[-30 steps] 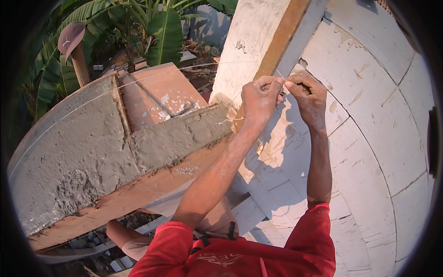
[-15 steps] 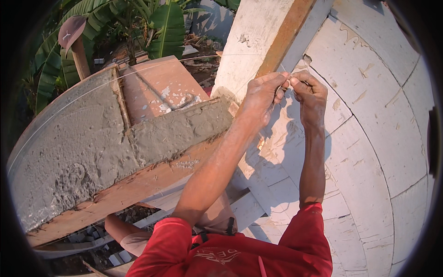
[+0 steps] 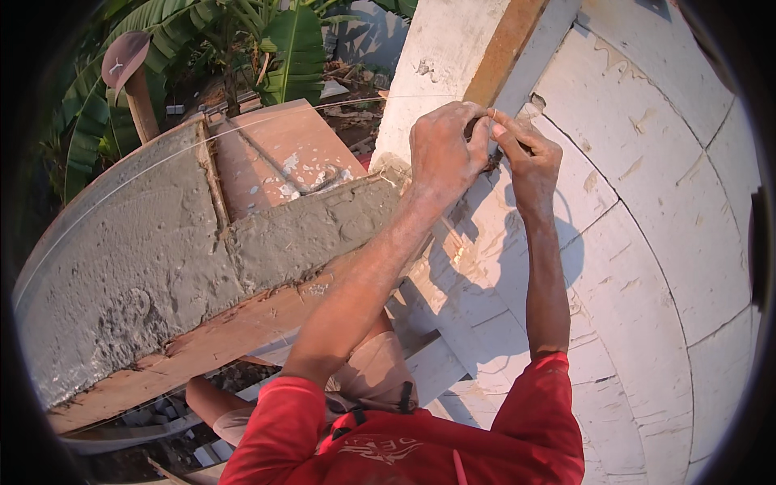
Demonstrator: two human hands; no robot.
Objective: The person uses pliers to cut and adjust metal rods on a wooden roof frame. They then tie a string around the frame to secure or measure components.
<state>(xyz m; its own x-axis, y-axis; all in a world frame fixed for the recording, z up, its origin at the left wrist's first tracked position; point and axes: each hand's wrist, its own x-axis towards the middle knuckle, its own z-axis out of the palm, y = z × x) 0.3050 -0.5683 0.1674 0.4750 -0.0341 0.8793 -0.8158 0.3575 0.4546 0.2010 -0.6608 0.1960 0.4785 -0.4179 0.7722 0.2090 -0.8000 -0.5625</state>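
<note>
My left hand (image 3: 447,153) and my right hand (image 3: 531,159) are raised close together beside a wooden batten (image 3: 506,50) on a white column (image 3: 432,73). Both are closed in a pinch, fingertips nearly meeting. A thin pale string (image 3: 347,102) runs in from the left over wet grey concrete (image 3: 162,234) and reaches the column near my left hand. A fine strand of it appears pinched between my fingers, though the fingers hide most of it. Something small and dark shows just under my left fingers, too shaded to name.
A white block wall (image 3: 630,267) fills the right side. Wooden formwork (image 3: 218,356) edges the concrete, with a pinkish board (image 3: 283,145) and a bent rod (image 3: 263,153) behind. A cap (image 3: 126,58) hangs on a post at upper left, before banana plants (image 3: 293,52).
My left hand has turned over, its back now facing up, and shifted slightly left and up. My right hand has moved a little left, and the fingertips stay together.
</note>
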